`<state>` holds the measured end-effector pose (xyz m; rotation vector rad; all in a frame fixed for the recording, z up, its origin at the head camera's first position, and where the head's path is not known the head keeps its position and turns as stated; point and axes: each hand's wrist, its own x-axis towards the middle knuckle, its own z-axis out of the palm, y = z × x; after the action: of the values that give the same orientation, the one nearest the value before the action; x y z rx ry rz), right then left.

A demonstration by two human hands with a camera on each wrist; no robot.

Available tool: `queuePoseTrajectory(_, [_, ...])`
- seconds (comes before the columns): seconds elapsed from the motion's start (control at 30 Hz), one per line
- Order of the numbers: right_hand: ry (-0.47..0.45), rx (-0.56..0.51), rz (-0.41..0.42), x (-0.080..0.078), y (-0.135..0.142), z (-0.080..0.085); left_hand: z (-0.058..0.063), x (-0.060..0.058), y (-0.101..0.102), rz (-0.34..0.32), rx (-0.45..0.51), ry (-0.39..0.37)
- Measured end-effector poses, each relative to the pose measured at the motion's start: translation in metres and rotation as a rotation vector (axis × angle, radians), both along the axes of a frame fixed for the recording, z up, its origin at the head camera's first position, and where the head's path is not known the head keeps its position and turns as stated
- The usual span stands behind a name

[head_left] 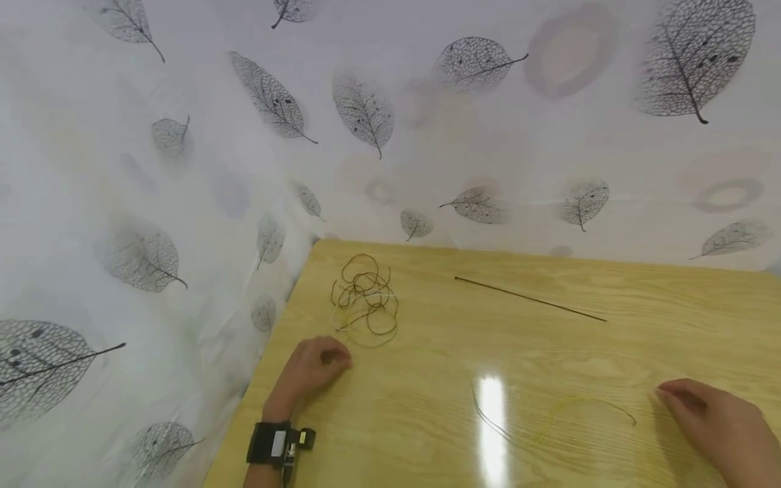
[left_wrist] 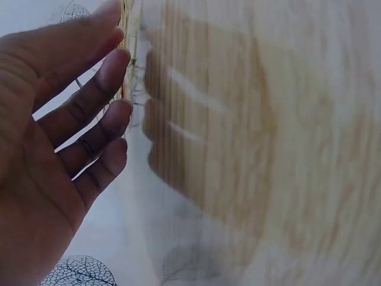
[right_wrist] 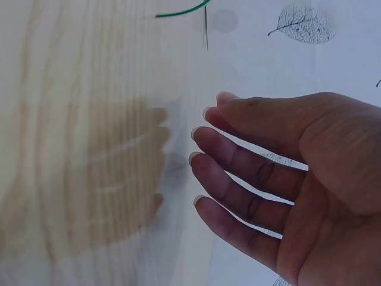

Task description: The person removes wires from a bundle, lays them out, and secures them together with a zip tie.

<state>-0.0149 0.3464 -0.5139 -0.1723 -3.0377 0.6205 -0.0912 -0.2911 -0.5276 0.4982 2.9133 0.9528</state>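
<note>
A loose tangle of thin brown, yellow and pale cords lies at the left of the wooden table. My left hand rests just in front of it, fingers loosely bent, fingertips right at the near strands. In the left wrist view, thumb and forefinger come close together beside the strings, with no cord seen pinched. At the right, my right hand hovers with thumb and forefinger tips together and the other fingers loosely extended, nothing seen in it. A single curved yellow-green cord lies left of it, its end short of the fingertips.
Farther back on the table lies a straight, thin dark cord or rod, slanting. Leaf-patterned wall covering rises behind and to the left of the table. A black strap with a small camera sits on my left wrist.
</note>
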Motion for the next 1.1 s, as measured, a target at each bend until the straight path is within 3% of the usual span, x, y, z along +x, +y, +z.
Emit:
queuePoseTrajectory(0.17, [0.018,-0.006,0.039,-0.011,-0.018,0.015,0.002,-0.009,0.001,-0.019,-0.068,0.136])
queuePoseTrajectory(0.4, [0.022,-0.064,0.119,-0.024,-0.045,0.033,0.001,-0.023,0.005,-0.069,-0.202,0.26])
queuePoseTrajectory(0.77, [0.002,-0.126,0.196,-0.032,-0.077,0.039,0.006,-0.029,0.015,-0.122,-0.202,0.383])
queuePoseTrajectory(0.9, [0.029,-0.132,0.23,-0.036,-0.093,0.04,0.015,-0.032,0.03,-0.178,-0.192,0.449])
queuePoseTrajectory(1.1, [0.079,-0.134,0.357,-0.046,-0.134,0.041,0.031,-0.034,0.068,-0.269,-0.146,0.509])
